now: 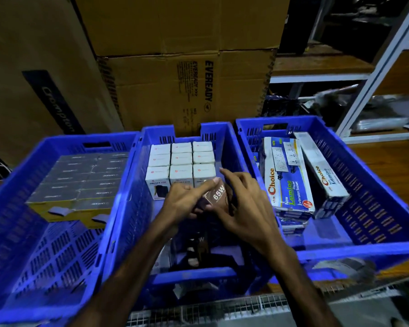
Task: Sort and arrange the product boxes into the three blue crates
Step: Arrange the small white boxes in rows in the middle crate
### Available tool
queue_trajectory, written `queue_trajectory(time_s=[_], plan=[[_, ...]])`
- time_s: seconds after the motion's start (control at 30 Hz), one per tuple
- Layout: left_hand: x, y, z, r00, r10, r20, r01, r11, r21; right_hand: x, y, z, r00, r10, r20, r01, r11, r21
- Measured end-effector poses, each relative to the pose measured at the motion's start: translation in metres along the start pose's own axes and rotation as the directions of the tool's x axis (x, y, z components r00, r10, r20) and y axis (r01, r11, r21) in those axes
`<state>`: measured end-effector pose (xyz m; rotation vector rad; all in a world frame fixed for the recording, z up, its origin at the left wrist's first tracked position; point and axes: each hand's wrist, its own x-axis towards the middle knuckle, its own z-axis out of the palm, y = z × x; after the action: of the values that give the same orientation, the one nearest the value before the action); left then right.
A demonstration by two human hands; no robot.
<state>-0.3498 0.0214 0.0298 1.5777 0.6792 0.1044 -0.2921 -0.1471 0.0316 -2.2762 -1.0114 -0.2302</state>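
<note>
Three blue crates stand side by side. In the left crate (14, 208) lie rows of grey-topped boxes with yellow sides (80, 182). At the far end of the middle crate (128, 208) stand white boxes (181, 166) in neat rows. Over that crate both hands hold a small dark box marked 65W (216, 195): my left hand (187, 201) grips its left side, my right hand (241, 208) its right. Another dark box (196, 251) lies below my wrists. Long white Choice socket boxes (286, 180) are stacked askew in the right crate (376, 208).
Large brown cardboard cartons (187, 90) stand stacked right behind the crates. A white metal shelf frame (376, 79) with wooden shelves rises at the right. A wire mesh surface (210, 312) runs along the near edge under the crates.
</note>
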Motion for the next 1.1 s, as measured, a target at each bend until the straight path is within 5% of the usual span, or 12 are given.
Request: queue_trajectory(time_s=[0.2,0.37,0.6,0.8,1.1], plan=[[-0.016,0.003,-0.002,0.918,0.285,-0.277,-0.186,0.925,0.332,0.011,-0.018,0.005,1.000,-0.004,0.014,0.005,0.997,-0.077],[-0.017,0.007,-0.042,0.954,0.262,-0.148,-0.262,0.965,0.016,0.040,-0.006,-0.005,0.983,0.091,0.160,-0.144,0.921,0.362],[-0.002,0.005,-0.103,0.940,0.337,0.051,-0.341,0.925,0.167,0.064,-0.022,0.013,0.943,0.034,0.331,-0.203,0.846,0.493],[0.007,0.015,-0.138,0.900,0.429,0.073,-0.409,0.777,0.478,0.084,-0.042,0.052,0.929,0.010,0.369,-0.131,0.943,0.305],[0.032,-0.013,-0.171,0.869,0.493,-0.028,-0.415,0.760,0.500,0.114,-0.055,0.132,0.912,0.104,0.396,-0.176,0.973,0.149]])
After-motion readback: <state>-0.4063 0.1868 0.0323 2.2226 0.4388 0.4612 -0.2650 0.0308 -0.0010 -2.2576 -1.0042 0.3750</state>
